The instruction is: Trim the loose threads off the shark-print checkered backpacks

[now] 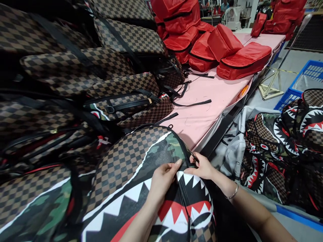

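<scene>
A backpack [131, 174] with brown checker, camouflage and a shark-mouth print lies in front of me at the near edge of the pink table [202, 111]. My left hand [163, 179] presses on its front panel, fingers pinching the fabric beside the black zipper line. My right hand [202, 166] grips the bag's edge near the zipper and holds a small dark tool [193, 156] whose tip shows above the fingers. A bracelet is on my right wrist.
Stacked brown checkered backpacks [75, 84] fill the left side of the table. Red bags [217, 47] lie at the far end. More shark-print backpacks [282, 144] are piled on the floor at right, beside a blue crate [302, 80]. Loose black straps [191, 102] lie on the pink surface.
</scene>
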Demonstrator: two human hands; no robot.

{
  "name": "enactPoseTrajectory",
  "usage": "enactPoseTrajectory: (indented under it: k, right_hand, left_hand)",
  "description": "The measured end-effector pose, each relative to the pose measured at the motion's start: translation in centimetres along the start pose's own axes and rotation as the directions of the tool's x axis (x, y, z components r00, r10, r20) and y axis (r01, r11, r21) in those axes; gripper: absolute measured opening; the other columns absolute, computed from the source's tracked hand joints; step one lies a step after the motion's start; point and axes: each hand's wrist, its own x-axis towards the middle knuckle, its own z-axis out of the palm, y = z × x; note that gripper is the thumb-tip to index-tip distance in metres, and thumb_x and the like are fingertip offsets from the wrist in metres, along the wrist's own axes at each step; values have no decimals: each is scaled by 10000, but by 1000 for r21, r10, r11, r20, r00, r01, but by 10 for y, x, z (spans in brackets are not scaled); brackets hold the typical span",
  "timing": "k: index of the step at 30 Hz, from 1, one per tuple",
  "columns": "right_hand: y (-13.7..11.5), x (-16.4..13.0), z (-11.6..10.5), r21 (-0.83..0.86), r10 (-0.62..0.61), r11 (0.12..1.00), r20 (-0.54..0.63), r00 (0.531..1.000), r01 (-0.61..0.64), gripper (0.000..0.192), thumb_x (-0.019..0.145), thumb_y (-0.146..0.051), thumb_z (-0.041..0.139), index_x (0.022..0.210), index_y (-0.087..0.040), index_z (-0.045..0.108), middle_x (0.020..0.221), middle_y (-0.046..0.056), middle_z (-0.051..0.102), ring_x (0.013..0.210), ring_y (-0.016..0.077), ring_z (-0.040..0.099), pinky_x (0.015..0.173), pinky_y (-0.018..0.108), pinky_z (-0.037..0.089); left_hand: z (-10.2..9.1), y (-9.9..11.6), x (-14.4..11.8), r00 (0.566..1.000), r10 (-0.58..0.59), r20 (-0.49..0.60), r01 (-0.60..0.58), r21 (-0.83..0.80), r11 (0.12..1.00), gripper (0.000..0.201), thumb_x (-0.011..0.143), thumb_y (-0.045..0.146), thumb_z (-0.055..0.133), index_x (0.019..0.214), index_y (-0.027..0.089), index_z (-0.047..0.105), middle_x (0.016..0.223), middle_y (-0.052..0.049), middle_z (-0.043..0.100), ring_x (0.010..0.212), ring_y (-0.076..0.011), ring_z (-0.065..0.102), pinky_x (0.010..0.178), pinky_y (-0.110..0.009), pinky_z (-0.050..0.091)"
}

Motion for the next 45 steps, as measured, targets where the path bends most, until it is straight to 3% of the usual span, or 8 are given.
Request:
enactPoseTrajectory:
  k: [4,7,10,15,21,26,30,45]
  right_hand:
    - [1,-4,0,-71,18,997,-31,999,-20,368,593,-389,734,748,-201,459,683,-67,420,542,67,315,474,188,259]
    - [1,-3,-2,-92,11,996,-10,1000,-12,331,629,-406,712,753,-198,486,669,-63,444,540,72,347,479,192,275]
    - [-1,-3,-6,-113,23,993,-22,999,-25,236,775,-421,573,767,-193,512,686,-39,501,594,96,434,530,205,333]
    - [-17,-13,-20,-404,6,914,-89,996,-41,225,912,-335,359,930,-214,547,869,21,596,805,162,543,709,275,380]
    - [-40,-29,-31,-613,-119,782,26,993,110,232,849,-301,506,1068,-245,557,894,39,640,815,197,586,685,268,385]
    - [-55,-32,-27,-730,-86,678,39,995,88,214,823,-310,545,1025,-239,543,802,13,658,717,184,613,600,254,364]
    - [-61,-32,-24,-791,-63,599,106,992,123,199,834,-324,527,1009,-229,543,858,15,658,794,176,621,640,243,380]
    - [-71,-30,-19,-876,-25,463,138,990,134,172,852,-292,484,996,-202,511,849,25,642,763,172,613,580,247,351]
  left_hand:
    - [-2,-2,13,998,57,32,-60,109,992,478,510,549,702,501,189,387,358,82,352,334,-58,290,355,-192,162]
    - [-2,-8,16,994,95,61,-98,56,994,453,548,537,672,529,199,371,387,80,395,353,-66,338,359,-183,205]
    - [0,-14,15,989,122,85,-121,-18,993,420,577,517,652,556,201,377,430,82,412,382,-66,344,375,-180,265]
    - [1,-19,16,983,159,93,-145,-143,979,376,585,443,680,593,186,406,527,57,480,479,-76,421,445,-177,329]
    - [-2,-25,19,977,186,102,-168,-167,972,325,635,400,658,614,176,423,570,44,498,540,-84,434,498,-181,346]
    - [-2,-30,21,974,203,101,-186,-159,970,334,647,410,647,614,178,409,580,43,475,549,-85,408,496,-183,328]
    - [-2,-31,22,971,216,98,-200,-157,967,361,646,425,650,601,180,388,564,46,456,541,-81,382,483,-181,309]
    - [-1,-32,22,961,265,81,-250,-157,955,337,616,472,667,650,175,510,600,13,536,565,-126,497,517,-225,400]
